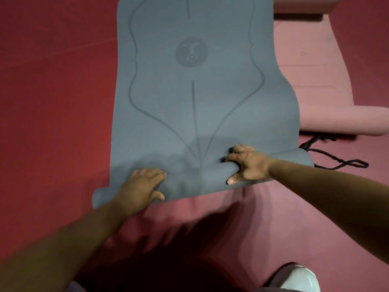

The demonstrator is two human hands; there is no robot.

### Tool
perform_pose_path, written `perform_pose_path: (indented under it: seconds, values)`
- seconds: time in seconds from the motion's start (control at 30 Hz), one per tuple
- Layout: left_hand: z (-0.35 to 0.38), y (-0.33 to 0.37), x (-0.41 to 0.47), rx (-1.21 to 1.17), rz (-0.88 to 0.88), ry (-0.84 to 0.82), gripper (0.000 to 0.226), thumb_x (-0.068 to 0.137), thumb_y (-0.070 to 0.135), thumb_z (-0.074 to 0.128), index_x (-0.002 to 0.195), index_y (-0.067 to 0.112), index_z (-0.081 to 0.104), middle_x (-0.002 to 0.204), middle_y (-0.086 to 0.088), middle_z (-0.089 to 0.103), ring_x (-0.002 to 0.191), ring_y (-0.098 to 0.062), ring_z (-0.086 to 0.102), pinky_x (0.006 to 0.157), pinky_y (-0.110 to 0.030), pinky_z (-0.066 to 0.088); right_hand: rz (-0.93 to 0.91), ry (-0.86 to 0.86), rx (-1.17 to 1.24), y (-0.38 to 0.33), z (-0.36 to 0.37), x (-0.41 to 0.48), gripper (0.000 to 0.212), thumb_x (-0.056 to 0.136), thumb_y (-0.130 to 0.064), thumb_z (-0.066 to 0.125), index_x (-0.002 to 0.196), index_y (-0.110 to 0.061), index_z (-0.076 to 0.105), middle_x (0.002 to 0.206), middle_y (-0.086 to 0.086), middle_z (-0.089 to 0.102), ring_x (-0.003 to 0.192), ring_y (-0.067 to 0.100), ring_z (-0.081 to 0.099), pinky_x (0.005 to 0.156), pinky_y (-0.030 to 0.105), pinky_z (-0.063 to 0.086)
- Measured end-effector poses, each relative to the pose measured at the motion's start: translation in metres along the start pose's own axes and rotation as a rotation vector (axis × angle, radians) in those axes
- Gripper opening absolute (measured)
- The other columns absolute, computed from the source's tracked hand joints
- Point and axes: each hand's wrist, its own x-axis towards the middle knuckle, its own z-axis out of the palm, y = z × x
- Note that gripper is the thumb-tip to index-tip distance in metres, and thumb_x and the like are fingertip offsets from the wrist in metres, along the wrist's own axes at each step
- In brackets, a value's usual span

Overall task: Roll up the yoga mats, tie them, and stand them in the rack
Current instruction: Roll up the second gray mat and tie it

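Observation:
A grey-blue yoga mat with darker line patterns lies flat on the red floor, stretching away from me. Its near end is curled into a small roll running left to right. My left hand presses on the left part of the roll, fingers over the top. My right hand grips the right part of the roll, fingers wrapped over it and thumb underneath. A pink yoga mat lies to the right, partly unrolled, its near end in a thick roll.
A black cord lies looped on the red floor just right of the grey mat's roll. A pale shoe shows at the bottom right. No rack is in view.

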Motion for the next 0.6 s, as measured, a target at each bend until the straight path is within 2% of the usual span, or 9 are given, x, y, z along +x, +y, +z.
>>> perform_pose_path:
  seconds: [0.07,0.13,0.2,0.27,0.33,0.37,0.43,0.5,0.6]
  values:
    - [0.013,0.017,-0.014,0.117,-0.051,0.120,0.063,0.077,0.046,0.066,0.129,0.012,0.061,0.122,-0.010,0.062,0.105,-0.031,0.060,0.084,-0.041,0.046,-0.007,-0.029,0.015,-0.001,-0.002,0.006,0.068,0.069,-0.065,0.077,0.122,-0.026,0.059,0.110,-0.002,0.048,0.114,0.020,0.046,0.102,0.029,0.037]
    - [0.026,0.035,-0.022,0.142,-0.109,0.163,0.073,0.077,0.040,0.073,0.138,0.005,0.051,0.125,-0.013,0.058,0.111,-0.031,0.055,0.089,-0.045,0.045,-0.024,-0.018,0.050,-0.001,-0.002,0.008,0.059,0.069,-0.059,0.080,0.111,-0.025,0.055,0.110,-0.001,0.051,0.111,0.021,0.048,0.099,0.032,0.040]
    - [0.034,0.043,-0.021,0.160,-0.164,0.151,0.091,0.075,0.059,0.064,0.141,-0.002,0.045,0.133,-0.016,0.053,0.120,-0.033,0.051,0.101,-0.049,0.040,-0.028,0.002,0.080,-0.001,-0.003,0.006,0.056,0.069,-0.058,0.081,0.103,-0.027,0.049,0.108,-0.001,0.053,0.108,0.021,0.050,0.094,0.031,0.041]
    - [0.036,0.039,-0.011,0.176,-0.208,0.091,0.111,0.060,0.075,0.064,0.137,-0.003,0.047,0.130,-0.017,0.054,0.119,-0.036,0.052,0.104,-0.050,0.037,-0.014,0.046,0.056,-0.001,-0.003,0.002,0.058,0.069,-0.068,0.070,0.106,-0.028,0.049,0.107,-0.001,0.057,0.106,0.023,0.051,0.093,0.034,0.040]
    - [0.030,0.030,0.005,0.163,-0.258,0.014,0.117,0.045,0.077,0.075,0.132,0.003,0.051,0.124,-0.013,0.058,0.112,-0.034,0.056,0.099,-0.047,0.040,0.011,0.196,-0.079,-0.004,0.002,-0.003,0.063,0.075,-0.078,0.046,0.116,-0.031,0.054,0.107,-0.001,0.061,0.104,0.026,0.052,0.091,0.038,0.038]
    - [0.025,0.026,0.014,0.157,-0.280,-0.033,0.116,0.040,0.073,0.080,0.131,0.006,0.053,0.122,-0.012,0.058,0.110,-0.033,0.056,0.095,-0.045,0.042,0.027,0.322,-0.139,-0.008,0.008,-0.008,0.059,0.081,-0.075,0.040,0.119,-0.033,0.057,0.106,0.000,0.062,0.101,0.028,0.053,0.088,0.040,0.037]
    - [0.016,0.017,0.028,0.136,-0.290,-0.091,0.111,0.037,0.066,0.086,0.128,0.012,0.054,0.121,-0.010,0.055,0.109,-0.032,0.054,0.091,-0.043,0.044,0.051,0.578,-0.210,-0.023,0.023,-0.018,0.048,0.091,-0.060,0.041,0.119,-0.030,0.064,0.102,0.008,0.059,0.093,0.035,0.053,0.080,0.042,0.039]
    - [0.010,0.011,0.038,0.131,-0.293,-0.124,0.103,0.043,0.063,0.086,0.128,0.016,0.052,0.122,-0.007,0.053,0.109,-0.031,0.052,0.091,-0.040,0.046,0.053,0.655,-0.274,-0.036,0.041,-0.023,0.060,0.089,-0.062,0.049,0.129,-0.018,0.062,0.108,0.018,0.056,0.099,0.040,0.052,0.089,0.048,0.042]
    - [0.003,0.003,0.048,0.124,-0.293,-0.194,0.094,0.052,0.062,0.076,0.131,0.020,0.047,0.125,-0.005,0.053,0.112,-0.031,0.052,0.096,-0.040,0.047,0.083,0.449,-0.416,-0.031,0.055,-0.021,0.111,0.067,-0.075,0.067,0.150,-0.007,0.038,0.134,0.029,0.046,0.128,0.047,0.042,0.114,0.058,0.029]
